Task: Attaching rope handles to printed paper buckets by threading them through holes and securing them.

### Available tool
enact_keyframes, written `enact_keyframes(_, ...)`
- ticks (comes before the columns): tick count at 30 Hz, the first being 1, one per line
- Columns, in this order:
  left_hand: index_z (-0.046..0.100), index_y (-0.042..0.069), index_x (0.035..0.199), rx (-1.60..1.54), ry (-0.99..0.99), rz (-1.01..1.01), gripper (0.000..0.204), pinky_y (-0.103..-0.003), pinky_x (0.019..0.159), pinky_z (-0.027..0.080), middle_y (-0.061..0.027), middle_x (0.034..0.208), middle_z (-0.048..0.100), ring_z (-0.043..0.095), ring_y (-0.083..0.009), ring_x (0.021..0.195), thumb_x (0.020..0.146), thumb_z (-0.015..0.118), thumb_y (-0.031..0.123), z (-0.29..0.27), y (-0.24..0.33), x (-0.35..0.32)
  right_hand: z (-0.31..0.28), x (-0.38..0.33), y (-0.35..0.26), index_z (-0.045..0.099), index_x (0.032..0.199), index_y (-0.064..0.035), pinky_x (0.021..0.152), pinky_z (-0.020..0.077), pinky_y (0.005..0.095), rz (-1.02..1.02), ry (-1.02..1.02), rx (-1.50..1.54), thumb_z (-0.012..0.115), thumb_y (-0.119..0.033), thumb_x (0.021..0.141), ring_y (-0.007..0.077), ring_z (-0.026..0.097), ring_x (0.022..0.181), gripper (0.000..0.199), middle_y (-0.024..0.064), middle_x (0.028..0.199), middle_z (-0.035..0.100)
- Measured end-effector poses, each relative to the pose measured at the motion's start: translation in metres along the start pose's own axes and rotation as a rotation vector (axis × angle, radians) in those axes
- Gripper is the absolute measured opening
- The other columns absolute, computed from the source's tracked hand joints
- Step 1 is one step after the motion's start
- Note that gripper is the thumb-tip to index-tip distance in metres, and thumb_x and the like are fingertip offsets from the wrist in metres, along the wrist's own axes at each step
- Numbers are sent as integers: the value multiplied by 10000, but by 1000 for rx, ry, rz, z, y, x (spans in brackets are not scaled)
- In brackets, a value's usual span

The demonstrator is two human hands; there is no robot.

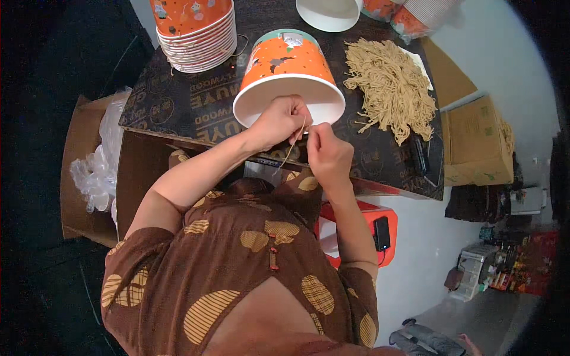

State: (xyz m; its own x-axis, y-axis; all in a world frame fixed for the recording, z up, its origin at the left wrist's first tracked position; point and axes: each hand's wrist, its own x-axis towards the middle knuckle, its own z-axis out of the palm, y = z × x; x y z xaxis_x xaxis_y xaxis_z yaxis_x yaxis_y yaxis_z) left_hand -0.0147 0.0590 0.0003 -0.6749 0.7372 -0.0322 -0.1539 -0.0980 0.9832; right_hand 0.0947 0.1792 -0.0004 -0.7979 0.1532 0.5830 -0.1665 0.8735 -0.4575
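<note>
In the head view, one orange bucket (291,59) with a white rim lies tipped on the dark surface (208,110), its mouth toward you. Your two hands meet at this bucket's near rim. Your left arm is bent, its forearm slanting in from the bucket's left; your left hand (279,121) is turned back-up before the mouth, fingers closed on one thin tan cord (291,148) that trails toward you. Your right forearm rises more steeply; your right hand (330,155) is by the rim's right side, fingers curled together, though what they pinch is hidden.

Left of the bucket is one stack of similar buckets (199,38), about a dozen nested rims. Right of it is one heap of tan cords (392,89), too tangled to count. Beyond it is one white-rimmed container (329,16).
</note>
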Motion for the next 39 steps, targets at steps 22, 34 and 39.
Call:
enact_keyframes(22,553,23,891,473,-5,275,82,-223,586,414,-8,778,555,479,-66,661,842,591,-31,3,2,-11,16,6,4,537,999,-32,689,456,460,70,122,154,566,13,850,378,571,806,159,166,878,554)
enact_keyframes(34,517,12,916,1199,126,729,120,-440,594,508,-177,839,558,619,-380,742,818,585,32,3,-6,-19,17,3,5,572,1029,-43,728,460,462,95,84,90,555,-7,860,378,571,843,174,163,887,565)
enact_keyframes(39,521,23,908,1106,158,744,102,-442,566,497,-163,803,583,615,-374,671,867,594,81,1,-5,-17,16,3,8,598,1058,-45,737,462,456,89,79,105,527,-14,876,378,570,852,198,163,888,565)
